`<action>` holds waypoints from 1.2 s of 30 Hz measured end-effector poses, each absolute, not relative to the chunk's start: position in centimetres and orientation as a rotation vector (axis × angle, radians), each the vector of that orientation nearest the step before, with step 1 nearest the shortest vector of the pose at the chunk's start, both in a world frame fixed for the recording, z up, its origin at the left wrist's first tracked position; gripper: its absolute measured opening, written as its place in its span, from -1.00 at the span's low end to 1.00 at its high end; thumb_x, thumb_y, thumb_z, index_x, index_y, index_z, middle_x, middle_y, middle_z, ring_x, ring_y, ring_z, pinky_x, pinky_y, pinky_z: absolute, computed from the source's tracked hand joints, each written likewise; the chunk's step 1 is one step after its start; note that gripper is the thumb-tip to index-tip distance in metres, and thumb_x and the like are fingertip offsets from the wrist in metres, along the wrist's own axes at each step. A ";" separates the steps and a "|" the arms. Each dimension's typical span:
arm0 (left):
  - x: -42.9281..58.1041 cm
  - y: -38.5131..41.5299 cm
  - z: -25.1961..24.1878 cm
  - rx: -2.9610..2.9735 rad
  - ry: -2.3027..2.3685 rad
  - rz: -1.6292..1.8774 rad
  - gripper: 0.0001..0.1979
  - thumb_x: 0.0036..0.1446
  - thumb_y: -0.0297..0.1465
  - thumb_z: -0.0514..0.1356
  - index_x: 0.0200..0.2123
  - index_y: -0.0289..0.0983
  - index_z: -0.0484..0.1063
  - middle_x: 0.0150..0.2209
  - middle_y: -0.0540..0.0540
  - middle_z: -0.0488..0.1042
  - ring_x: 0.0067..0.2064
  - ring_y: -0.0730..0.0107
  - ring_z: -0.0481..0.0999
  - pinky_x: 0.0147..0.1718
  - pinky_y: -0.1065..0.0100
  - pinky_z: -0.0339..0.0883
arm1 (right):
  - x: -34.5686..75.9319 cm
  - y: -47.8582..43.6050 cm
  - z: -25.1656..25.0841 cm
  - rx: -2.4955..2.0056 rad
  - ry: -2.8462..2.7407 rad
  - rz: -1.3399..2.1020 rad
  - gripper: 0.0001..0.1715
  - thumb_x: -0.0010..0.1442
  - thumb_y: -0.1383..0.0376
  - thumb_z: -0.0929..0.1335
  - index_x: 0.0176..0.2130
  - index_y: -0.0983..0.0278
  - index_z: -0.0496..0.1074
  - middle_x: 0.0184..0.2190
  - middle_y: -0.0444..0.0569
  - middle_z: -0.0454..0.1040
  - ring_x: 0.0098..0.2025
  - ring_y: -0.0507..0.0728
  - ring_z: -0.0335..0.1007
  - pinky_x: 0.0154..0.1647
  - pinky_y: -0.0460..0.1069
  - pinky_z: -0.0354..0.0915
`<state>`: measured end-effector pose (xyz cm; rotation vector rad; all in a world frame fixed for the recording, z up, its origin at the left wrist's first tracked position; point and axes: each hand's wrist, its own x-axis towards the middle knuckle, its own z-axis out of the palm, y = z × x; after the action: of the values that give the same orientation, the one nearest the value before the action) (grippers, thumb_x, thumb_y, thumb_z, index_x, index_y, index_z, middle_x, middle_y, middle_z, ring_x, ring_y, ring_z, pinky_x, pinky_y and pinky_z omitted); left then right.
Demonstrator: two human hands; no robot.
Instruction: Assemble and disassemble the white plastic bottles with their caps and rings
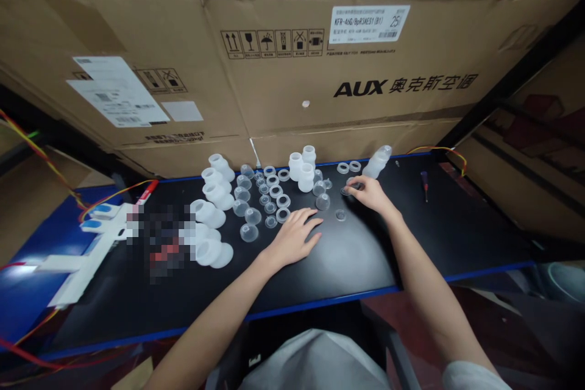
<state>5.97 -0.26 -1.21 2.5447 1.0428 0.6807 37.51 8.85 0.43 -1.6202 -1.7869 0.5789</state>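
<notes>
Nearest, left hand (292, 236) lies flat on the black tabletop (356, 256), fingers apart; right hand (371, 194), frame centre, pinches a small clear ring (351, 185).

We see a black counter (356, 256) with a blue edge, and on it lie translucent funnel-shaped pieces (211, 214) at the left, small clear rings (277, 191) and domed caps (249, 232) in the middle, and white bottle-like parts (300, 169) at the back. A small screwdriver (425, 185) lies well apart at the right, a white power strip (86, 244) at the far left. Our left hand (292, 237) rests flat on the counter beside the caps, and our right hand (369, 193) touches a small ring (351, 185).
</notes>
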 end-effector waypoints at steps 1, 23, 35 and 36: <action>6.0 -0.3 -1.1 2.536 1.040 0.688 -0.65 0.45 -0.29 0.22 0.23 -0.16 0.53 0.33 -0.24 0.47 0.38 -0.09 0.42 0.35 -0.18 0.37 | 37.2 8.8 0.6 -1.593 -1.763 0.623 -0.67 0.14 0.03 0.51 -0.29 0.24 0.67 -0.23 0.00 0.68 -0.34 0.14 0.48 -0.16 0.06 0.43; 6.8 -0.1 -0.1 1.745 0.933 1.373 -0.80 0.35 -0.22 0.37 -0.13 -0.24 0.59 -0.09 -0.18 0.66 -0.11 0.25 0.71 -0.24 0.28 0.70 | 30.9 3.6 6.7 -0.833 -1.642 1.601 -0.66 0.21 0.04 0.60 -0.22 0.25 0.66 0.00 0.07 0.68 -0.16 0.15 0.60 -0.13 0.05 0.54; 5.6 2.0 -0.7 0.951 0.879 1.305 -0.48 0.13 -0.03 0.52 -0.02 -0.27 0.60 0.05 -0.27 0.69 0.06 0.02 0.74 -0.02 0.07 0.72 | 29.5 3.9 5.7 -0.971 -1.150 1.528 -0.39 0.22 -0.10 0.59 0.06 0.14 0.46 -0.45 -0.13 0.63 -0.63 0.07 0.45 -0.63 -0.05 0.42; 5.6 2.0 -0.7 0.923 0.865 1.291 -0.48 0.14 -0.03 0.52 0.00 -0.28 0.62 0.09 -0.29 0.67 0.08 0.01 0.74 0.00 0.08 0.71 | 29.3 3.9 5.6 -0.964 -1.156 1.519 -0.41 0.22 -0.16 0.57 -0.01 0.18 0.50 -0.45 -0.10 0.62 -0.63 0.06 0.45 -0.64 -0.06 0.41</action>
<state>5.58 2.02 -0.66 0.9227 0.8648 1.2911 29.35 3.88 5.64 -0.9639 -1.1558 1.5189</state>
